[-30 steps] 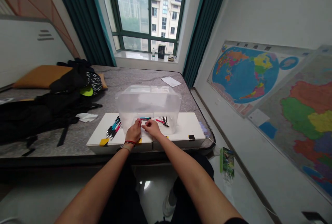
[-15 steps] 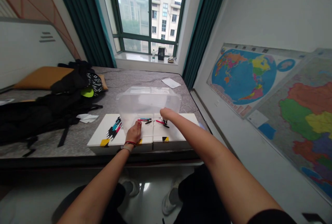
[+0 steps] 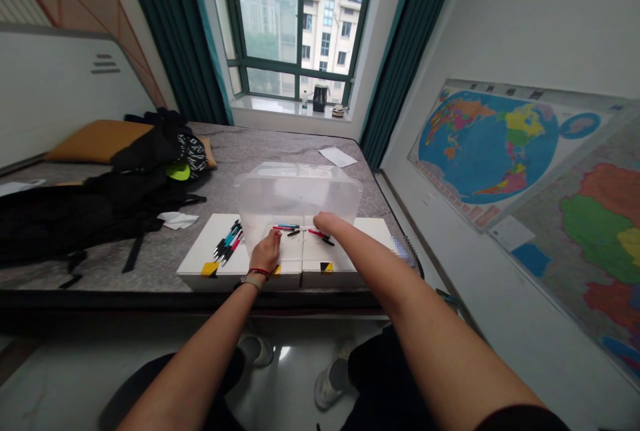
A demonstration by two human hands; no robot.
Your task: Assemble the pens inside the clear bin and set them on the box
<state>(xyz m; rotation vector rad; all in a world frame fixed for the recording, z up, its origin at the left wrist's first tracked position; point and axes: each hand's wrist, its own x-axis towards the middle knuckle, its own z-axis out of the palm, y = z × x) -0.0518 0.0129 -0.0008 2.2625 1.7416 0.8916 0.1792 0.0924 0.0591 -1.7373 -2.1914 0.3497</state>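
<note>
A clear plastic bin point(image 3: 300, 191) lies on its side, its opening towards me, on white boxes point(image 3: 345, 259). Several pens point(image 3: 287, 227), among them red, teal and black ones, lie loose in its mouth. My left hand point(image 3: 265, 252) is at the bin's left front, fingers closed together beside a red pen's end; what they hold, if anything, is hidden. My right hand point(image 3: 326, 220) bends down over the right side of the opening, near a red pen point(image 3: 318, 234) and a black one. Its fingers are out of sight. A row of pens point(image 3: 229, 242) lies on the left box.
A black backpack point(image 3: 100, 218) and a white tissue point(image 3: 178, 219) lie left on the grey marbled surface point(image 3: 240, 138). Behind the bin is a white sheet point(image 3: 337, 156). A wall with maps point(image 3: 490, 144) stands to the right.
The whole view has shifted slightly, so things appear a little further right. Both hands stay in nearly the same places; the right hand sits slightly lower over the pens.
</note>
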